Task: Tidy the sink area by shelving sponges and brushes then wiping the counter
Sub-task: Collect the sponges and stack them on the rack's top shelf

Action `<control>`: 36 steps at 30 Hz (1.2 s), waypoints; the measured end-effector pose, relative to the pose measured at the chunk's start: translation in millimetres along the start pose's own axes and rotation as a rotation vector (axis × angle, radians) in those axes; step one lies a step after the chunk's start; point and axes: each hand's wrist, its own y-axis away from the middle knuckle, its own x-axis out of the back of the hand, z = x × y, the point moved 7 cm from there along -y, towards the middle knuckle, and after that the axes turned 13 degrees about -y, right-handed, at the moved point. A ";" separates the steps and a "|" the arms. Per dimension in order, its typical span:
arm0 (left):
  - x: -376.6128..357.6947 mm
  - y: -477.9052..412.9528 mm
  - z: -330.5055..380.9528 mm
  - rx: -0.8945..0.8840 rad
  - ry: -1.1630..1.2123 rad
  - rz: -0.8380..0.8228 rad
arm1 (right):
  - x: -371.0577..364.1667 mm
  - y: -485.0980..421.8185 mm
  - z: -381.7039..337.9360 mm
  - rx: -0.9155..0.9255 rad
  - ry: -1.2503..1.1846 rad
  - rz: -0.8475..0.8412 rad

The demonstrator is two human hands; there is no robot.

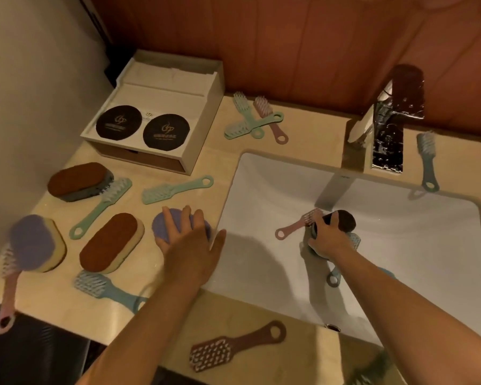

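My left hand (190,240) lies on a purple sponge (164,226) at the counter's edge beside the sink, fingers spread over it. Inside the white sink (261,190), my right hand (328,237) grips a dark brown sponge (343,219) together with a teal brush (335,276) whose handle hangs below my wrist. A pink brush (295,226) lies in the basin just left of that hand. Brown-topped sponges (79,180) (111,243), a purple-topped sponge (36,243) and several teal and pink brushes lie scattered over the beige counter (220,168).
A white shelf box (161,115) with two black round pads stands at the back left against the wall. A chrome tap (386,120) rises behind the sink, with a teal brush (428,159) to its right. A brown paddle brush (233,345) lies on the front ledge.
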 end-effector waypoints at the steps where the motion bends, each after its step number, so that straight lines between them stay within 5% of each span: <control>1: 0.9 0.4 -0.5 -0.012 -0.006 -0.007 | -0.3 -1.7 0.1 -0.016 0.021 -0.004; 10: -10.0 -7.1 2.4 -0.081 -0.079 -0.119 | -4.4 -15.3 4.3 -0.153 0.206 -0.055; 20: -15.3 -10.8 3.1 -0.148 -0.119 -0.112 | 2.0 -11.9 12.3 -0.030 0.125 0.050; 27: -15.4 -10.0 3.4 -0.143 -0.123 -0.097 | 27.6 11.0 27.7 -0.025 -0.264 0.377; 36: -11.6 -11.3 7.0 -0.184 -0.151 -0.007 | 31.8 91.6 -7.3 0.162 -1.052 0.435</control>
